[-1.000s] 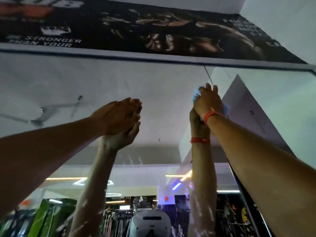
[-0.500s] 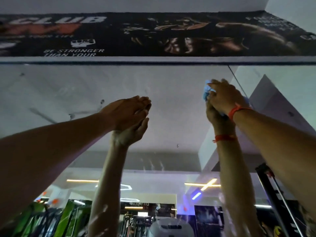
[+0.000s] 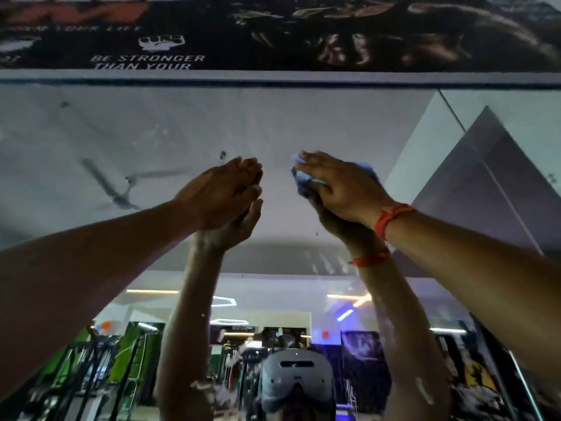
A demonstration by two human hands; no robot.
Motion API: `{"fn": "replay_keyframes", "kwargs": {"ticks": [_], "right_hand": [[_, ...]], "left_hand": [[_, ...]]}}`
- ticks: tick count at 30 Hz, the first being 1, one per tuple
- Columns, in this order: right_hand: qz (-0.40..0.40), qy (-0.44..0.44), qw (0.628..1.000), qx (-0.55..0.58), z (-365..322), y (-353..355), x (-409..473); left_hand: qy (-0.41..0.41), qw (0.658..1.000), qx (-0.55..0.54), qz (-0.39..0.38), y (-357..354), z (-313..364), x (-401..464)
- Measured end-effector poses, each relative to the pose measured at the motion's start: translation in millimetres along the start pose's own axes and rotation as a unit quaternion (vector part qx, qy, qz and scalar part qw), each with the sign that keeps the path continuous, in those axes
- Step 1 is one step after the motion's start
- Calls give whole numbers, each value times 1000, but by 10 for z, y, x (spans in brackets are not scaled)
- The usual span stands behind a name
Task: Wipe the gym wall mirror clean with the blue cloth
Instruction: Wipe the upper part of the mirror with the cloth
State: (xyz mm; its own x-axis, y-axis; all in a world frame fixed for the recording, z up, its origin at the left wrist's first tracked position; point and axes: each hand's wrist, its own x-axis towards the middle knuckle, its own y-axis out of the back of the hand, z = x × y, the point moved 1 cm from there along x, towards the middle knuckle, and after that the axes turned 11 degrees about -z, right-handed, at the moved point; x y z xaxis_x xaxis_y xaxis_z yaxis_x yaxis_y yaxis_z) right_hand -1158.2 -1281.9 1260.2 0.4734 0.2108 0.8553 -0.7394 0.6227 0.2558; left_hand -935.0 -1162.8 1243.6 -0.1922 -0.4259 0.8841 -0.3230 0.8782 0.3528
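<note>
The wall mirror fills most of the head view, with streaks and small spots on the glass. My right hand, with an orange band at the wrist, presses the bunched blue cloth flat against the mirror's upper middle. The cloth shows at my fingertips and behind my knuckles. My left hand rests against the glass just left of the cloth, fingers together and straight, holding nothing. Both arms and their reflections reach upward.
A dark gym banner with white lettering runs above the mirror's top frame. Reflected in the glass are a ceiling fan, ceiling lights, green and black gym machines and a headset.
My right hand has slid the cloth leftward and a little lower on the glass, closing in on my left hand. The view has tilted down slightly, and the left hand stays against the mirror.
</note>
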Motion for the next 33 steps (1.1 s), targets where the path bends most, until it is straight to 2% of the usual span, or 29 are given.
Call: {"fn": "replay_keyframes", "kwargs": {"ticks": [2, 4, 5, 7, 9, 11, 12, 13, 15, 17, 18, 19, 20, 22, 24, 25, 27, 29, 30, 31, 32, 33], "right_hand": [[68, -98, 993, 15, 157, 12, -198], [161, -218, 963, 11, 91, -73, -271], [186, -229, 955, 14, -102, -191, -259], [180, -176, 967, 40, -630, -479, -268], [100, -63, 991, 67, -1084, -729, -479], [33, 12, 998, 60, -1162, -623, -775], [18, 13, 999, 45, -1036, -530, -924], [25, -24, 999, 27, -836, -451, -1063], [93, -173, 980, 23, -529, -308, -1252], [211, -318, 924, 31, -563, -387, -1230], [251, -343, 904, 37, -738, -509, -1142], [261, -333, 905, 34, -960, -645, -1060], [239, -290, 926, 35, -1202, -764, -1009], [108, -139, 983, 45, -1559, -906, -1133], [1, -17, 1000, -14, -1378, -733, -1397], [-17, -9, 999, -39, -1139, -598, -1508], [41, -127, 991, -28, -706, -332, -1659], [168, -274, 947, 24, -593, -295, -1652], [219, -320, 921, 28, -702, -378, -1556], [239, -333, 912, 29, -858, -493, -1455], [229, -307, 923, 26, -1046, -599, -1374], [187, -245, 951, 36, -1201, -723, -1335]], "left_hand": [[-27, 1000, -7, -2, -70, 20, -145], [-45, 999, -8, 1, -131, 24, -257], [-53, 999, -11, 1, -164, 13, -300], [-67, 998, -20, 2, -210, -24, -367], [-88, 996, -32, 10, -231, -47, -429], [-104, 993, -50, 16, -242, -54, -522], [-105, 993, -59, 13, -250, -49, -581], [-103, 993, -63, 7, -263, -40, -639], [-103, 993, -64, -2, -287, -24, -763], [-109, 992, -66, -6, -314, -23, -860], [-111, 992, -63, -8, -332, -13, -895], [-115, 992, -57, -13, -343, 5, -930], [-118, 991, -54, -19, -347, 26, -958], [-124, 990, -64, -33, -346, 88, -1007], [-131, 989, -63, -42, -353, 155, -1043], [-133, 988, -59, -45, -363, 189, -1060], [-130, 988, -60, -51, -385, 265, -1098], [-136, 987, -63, -65, -397, 343, -1125], [-139, 986, -61, -70, -399, 384, -1131], [-141, 986, -57, -73, -399, 428, -1122], [-140, 986, -55, -72, -400, 467, -1103], [-137, 986, -54, -72, -409, 491, -1085]]}}
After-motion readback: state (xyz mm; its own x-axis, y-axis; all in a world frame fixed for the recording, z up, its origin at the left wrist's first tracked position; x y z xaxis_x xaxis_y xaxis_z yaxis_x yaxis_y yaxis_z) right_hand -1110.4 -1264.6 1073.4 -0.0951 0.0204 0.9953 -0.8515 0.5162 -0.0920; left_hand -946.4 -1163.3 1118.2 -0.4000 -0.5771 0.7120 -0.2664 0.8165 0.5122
